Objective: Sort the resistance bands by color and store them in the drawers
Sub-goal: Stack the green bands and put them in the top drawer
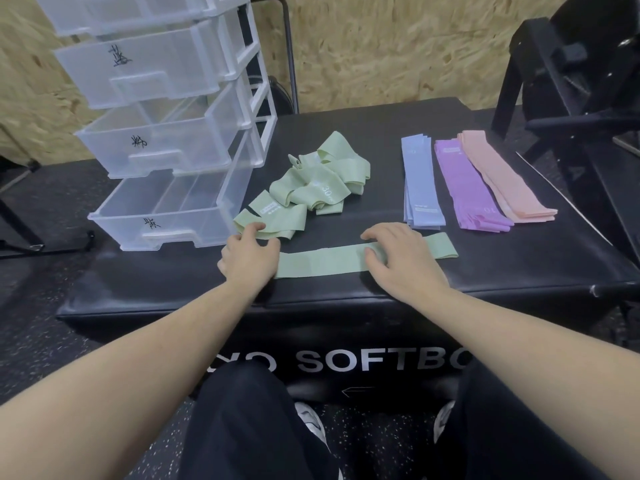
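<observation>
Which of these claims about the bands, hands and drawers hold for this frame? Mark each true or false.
1. Both hands rest on the flat green band. True: left hand, right hand.
2. The blue stack lies right of the purple stack. False: left of it.
3. The green pile is tangled. True.
4. The bottom drawer holds pink bands. False: the pink stack lies on the black box.

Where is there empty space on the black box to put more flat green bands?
Bare black top shows between the green heap and the blue stack, and along the near edge right of the flat green band. It is crowded by the drawers, where the left hand touches the heap.
</observation>
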